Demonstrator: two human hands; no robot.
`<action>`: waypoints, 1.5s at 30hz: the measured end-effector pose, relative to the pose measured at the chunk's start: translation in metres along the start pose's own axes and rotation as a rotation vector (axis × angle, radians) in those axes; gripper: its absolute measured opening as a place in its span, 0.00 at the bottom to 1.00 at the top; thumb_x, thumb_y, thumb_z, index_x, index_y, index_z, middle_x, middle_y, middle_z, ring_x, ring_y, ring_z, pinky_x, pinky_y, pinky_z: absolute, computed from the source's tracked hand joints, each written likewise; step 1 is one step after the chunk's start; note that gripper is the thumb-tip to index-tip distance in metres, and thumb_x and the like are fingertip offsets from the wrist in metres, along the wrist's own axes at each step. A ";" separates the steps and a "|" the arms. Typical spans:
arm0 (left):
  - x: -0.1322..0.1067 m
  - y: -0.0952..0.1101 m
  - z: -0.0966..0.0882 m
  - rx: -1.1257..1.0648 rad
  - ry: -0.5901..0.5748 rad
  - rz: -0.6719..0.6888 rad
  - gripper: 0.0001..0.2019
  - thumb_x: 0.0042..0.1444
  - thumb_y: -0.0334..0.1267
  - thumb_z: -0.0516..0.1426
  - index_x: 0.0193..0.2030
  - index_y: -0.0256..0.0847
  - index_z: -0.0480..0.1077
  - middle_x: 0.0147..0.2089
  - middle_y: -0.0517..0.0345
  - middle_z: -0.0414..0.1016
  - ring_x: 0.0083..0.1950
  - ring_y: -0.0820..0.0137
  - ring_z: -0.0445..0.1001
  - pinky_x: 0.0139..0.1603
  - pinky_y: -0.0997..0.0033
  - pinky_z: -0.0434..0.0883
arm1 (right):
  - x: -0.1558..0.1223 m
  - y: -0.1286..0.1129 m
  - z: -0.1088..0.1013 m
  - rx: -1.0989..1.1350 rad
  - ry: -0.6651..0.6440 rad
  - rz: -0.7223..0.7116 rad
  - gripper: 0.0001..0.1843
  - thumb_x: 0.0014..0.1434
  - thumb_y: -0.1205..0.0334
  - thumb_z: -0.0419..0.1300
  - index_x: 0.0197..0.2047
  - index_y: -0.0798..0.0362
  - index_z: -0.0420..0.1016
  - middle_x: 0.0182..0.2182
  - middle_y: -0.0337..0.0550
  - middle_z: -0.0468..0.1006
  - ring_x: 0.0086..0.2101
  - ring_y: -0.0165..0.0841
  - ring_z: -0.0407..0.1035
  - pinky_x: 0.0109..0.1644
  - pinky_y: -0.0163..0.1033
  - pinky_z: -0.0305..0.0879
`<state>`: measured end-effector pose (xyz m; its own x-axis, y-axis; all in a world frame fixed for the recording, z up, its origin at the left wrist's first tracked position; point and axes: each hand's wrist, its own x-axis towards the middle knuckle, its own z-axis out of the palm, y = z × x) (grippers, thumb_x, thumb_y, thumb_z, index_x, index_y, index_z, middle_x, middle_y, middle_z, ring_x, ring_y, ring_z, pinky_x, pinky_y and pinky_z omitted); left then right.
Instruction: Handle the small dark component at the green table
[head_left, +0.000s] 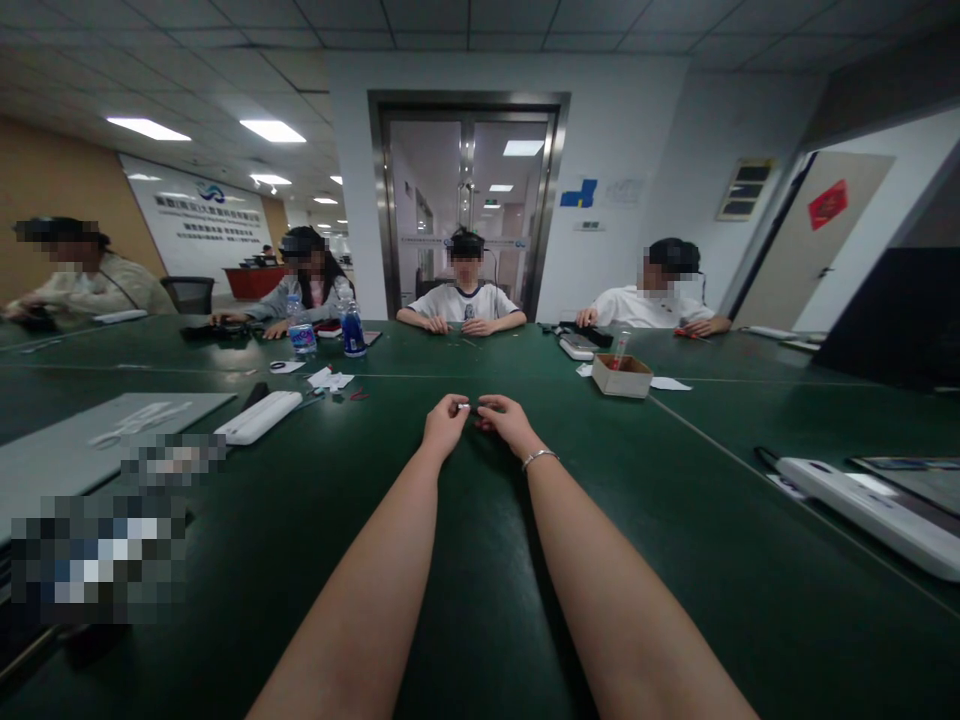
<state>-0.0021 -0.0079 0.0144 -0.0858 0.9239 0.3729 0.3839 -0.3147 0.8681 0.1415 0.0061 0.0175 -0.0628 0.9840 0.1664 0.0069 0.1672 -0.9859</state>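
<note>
My left hand (446,425) has its thumb and finger pinched on a small pale thing (463,406), but they cover most of it, so I can't tell what it is. My right hand (508,424) is just beside it, fingers curled; its tips are dark and too small to see well, so I can't tell if they hold anything. Left of my fingers, a long white thing (261,418) lies on the green table (480,560), and nearer me blurry squares (105,560) hide some stuff. Past my fingers, to the right, a little box (622,384) has a clear tube (621,349) sticking up.
</note>
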 end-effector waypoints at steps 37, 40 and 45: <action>0.010 -0.012 0.004 -0.215 -0.044 -0.134 0.07 0.54 0.36 0.58 0.38 0.35 0.73 0.34 0.50 0.77 0.35 0.69 0.76 0.40 0.70 0.71 | -0.006 -0.003 -0.008 0.214 -0.127 0.076 0.13 0.54 0.77 0.62 0.41 0.56 0.68 0.33 0.42 0.77 0.28 0.28 0.75 0.29 0.28 0.73; 0.011 -0.013 0.004 -0.220 -0.058 -0.146 0.08 0.54 0.37 0.58 0.37 0.34 0.73 0.33 0.50 0.77 0.34 0.68 0.76 0.39 0.68 0.71 | -0.006 -0.002 -0.008 0.202 -0.137 0.069 0.13 0.54 0.77 0.62 0.41 0.56 0.68 0.33 0.42 0.77 0.28 0.28 0.75 0.28 0.27 0.73; 0.011 -0.012 0.003 -0.201 -0.058 -0.152 0.09 0.54 0.38 0.57 0.37 0.33 0.73 0.33 0.48 0.78 0.35 0.66 0.76 0.38 0.67 0.70 | -0.006 -0.002 -0.006 0.197 -0.136 0.062 0.14 0.52 0.78 0.62 0.40 0.56 0.68 0.33 0.42 0.76 0.27 0.28 0.74 0.27 0.27 0.72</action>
<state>-0.0051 0.0068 0.0072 -0.0736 0.9731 0.2183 0.1798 -0.2023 0.9627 0.1481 0.0001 0.0189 -0.2023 0.9726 0.1149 -0.1786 0.0787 -0.9808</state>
